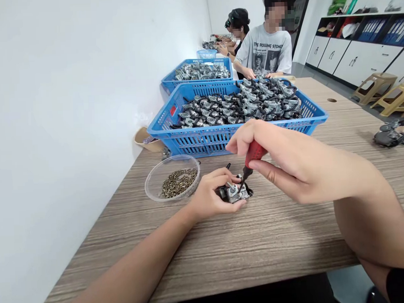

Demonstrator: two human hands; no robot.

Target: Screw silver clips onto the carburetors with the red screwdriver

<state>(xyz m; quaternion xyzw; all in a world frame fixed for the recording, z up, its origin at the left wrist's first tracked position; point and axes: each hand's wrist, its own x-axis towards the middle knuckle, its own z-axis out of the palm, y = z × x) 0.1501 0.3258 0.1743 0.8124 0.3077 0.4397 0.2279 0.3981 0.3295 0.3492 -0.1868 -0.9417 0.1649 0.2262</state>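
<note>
On the table, my left hand is closed around a small carburetor of grey metal with black parts, keeping it against the wood. My right hand grips the red handle of a screwdriver from above. The dark shaft slants down and left, its tip meeting the carburetor's top; whether a screw sits under it is too small to tell. Left of my left hand stands a clear round tub with many small brass-coloured screws in it.
Behind my hands, a blue basket holds many carburetors. Another blue basket with metal parts stands farther back. A paper bowl sits by the white wall. Co-workers sit beyond. Another carburetor lies far right near a hand.
</note>
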